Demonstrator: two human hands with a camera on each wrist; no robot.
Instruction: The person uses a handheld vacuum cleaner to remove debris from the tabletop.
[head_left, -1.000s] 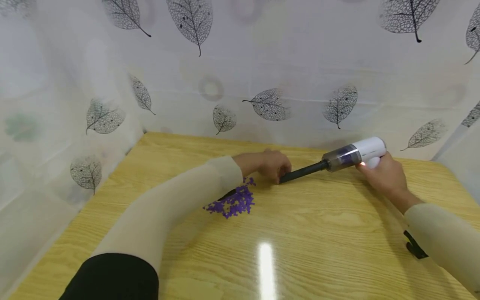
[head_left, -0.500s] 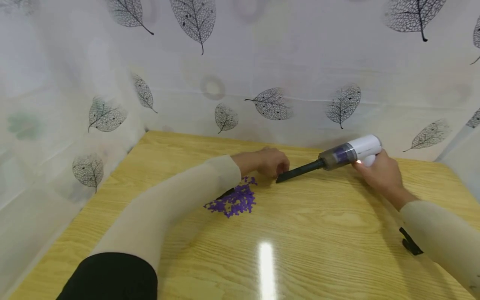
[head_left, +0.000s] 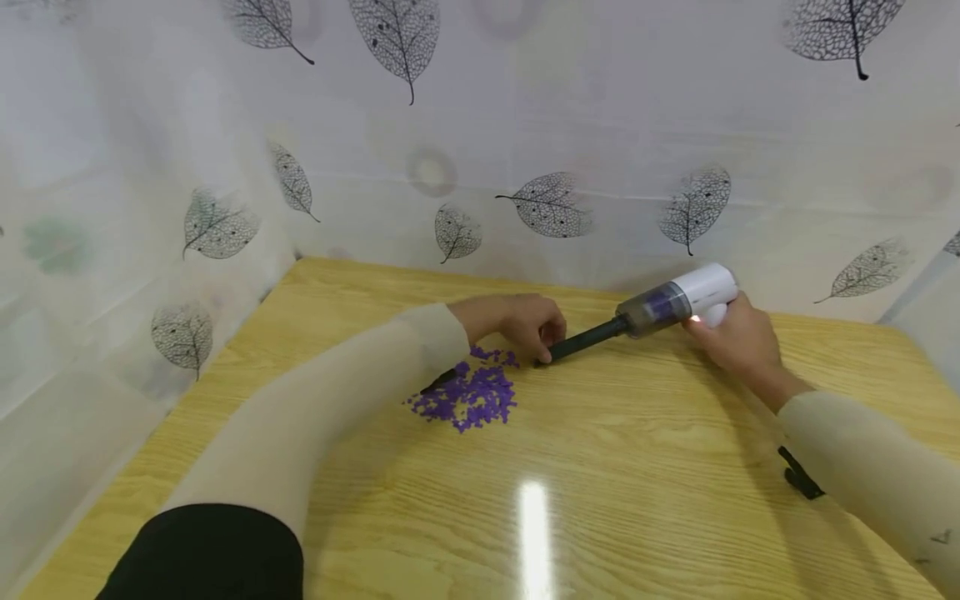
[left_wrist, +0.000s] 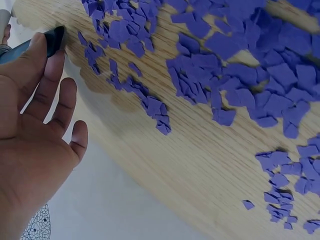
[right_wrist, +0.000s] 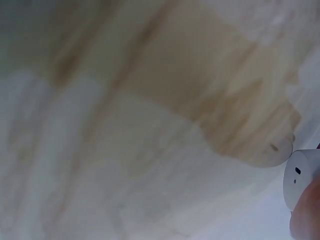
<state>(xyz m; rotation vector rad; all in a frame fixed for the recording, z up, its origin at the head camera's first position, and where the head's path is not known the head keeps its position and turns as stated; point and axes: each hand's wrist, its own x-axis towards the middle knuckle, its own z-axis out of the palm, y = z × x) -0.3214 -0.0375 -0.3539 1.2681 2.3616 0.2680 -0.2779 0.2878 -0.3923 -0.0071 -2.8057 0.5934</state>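
a pale backdrop point(head_left: 480, 125) printed with dark, veined leaves rises along the far and left sides. before it spreads a wooden table point(head_left: 637, 467) with yellowish grain. across its left half reaches the left sleeve point(head_left: 330, 417), cream with a black section at the near end; the right sleeve point(head_left: 862, 458), also cream, comes in from the near right.

the handheld vacuum point(head_left: 678, 302) is at the far right of the table, tilted, its white body right and far, its dark front pointing left and near. the purple scraps point(head_left: 480, 400) lie scattered left of centre, some just beside the left sleeve; in the left wrist view they are small, ragged flat bits, some overlapping, with loose ones set apart.

the right hand point(head_left: 750, 342) is clamped on the vacuum at its handle end; the right wrist view is mostly blur, with a bit of that hand at its right edge. the left hand point(head_left: 528, 323), right of and beyond the scraps, pinches the tip of the nozzle point(head_left: 588, 337) between thumb and forefinger, its other fingers loosely bent. whether the tip touches the wood cannot be told.

a bright strip of glare point(head_left: 535, 533) lies at near centre. smallest, purple matter point(head_left: 662, 305) shows inside the vacuum's clear chamber.
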